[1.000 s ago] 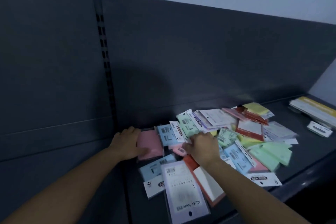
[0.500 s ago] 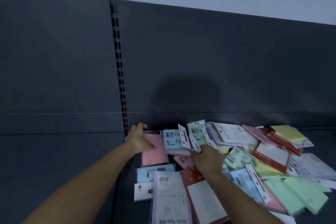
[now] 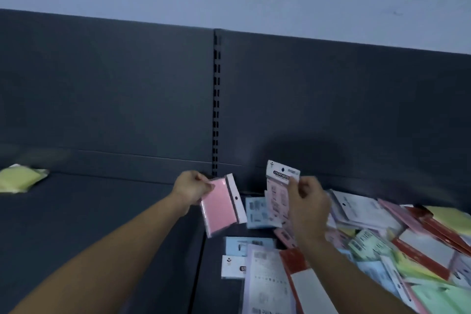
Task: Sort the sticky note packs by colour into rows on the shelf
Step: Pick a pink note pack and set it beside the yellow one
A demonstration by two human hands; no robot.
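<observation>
— While both hands hover above the shelf (image 3: pixel 102 211), each one has a pack. The left hand (image 3: pixel 193 186) pinches a pink pack (image 3: pixel 221 208) by its upper corner, lifted clear and tilted, white header strip turned to the right.
— And the right hand (image 3: pixel 308 204)?
— Fingers and thumb clamp a second pack (image 3: pixel 279 186), held upright by its side edge with the "STICKY NOTES" header on top. It reads pale pink behind the print, though the blur makes me cautious.
— Why hold the two side by side?
— My read is that it's a colour check, pairing pinks so they go down together.
— Where's everything else?
— The mixed heap (image 3: pixel 382 245) sprawls over the right part of the shelf. Blue, green, yellow and red-edged packs overlap, with no rows in it. Far to the left, well apart, a yellow-green pack (image 3: pixel 17 177) lies alone near the back panel (image 3: pixel 102 109).
— A row's beginning?
— Possibly. That would explain carrying packs left past the slotted upright (image 3: pixel 216 109). The sorting looks barely begun.
</observation>
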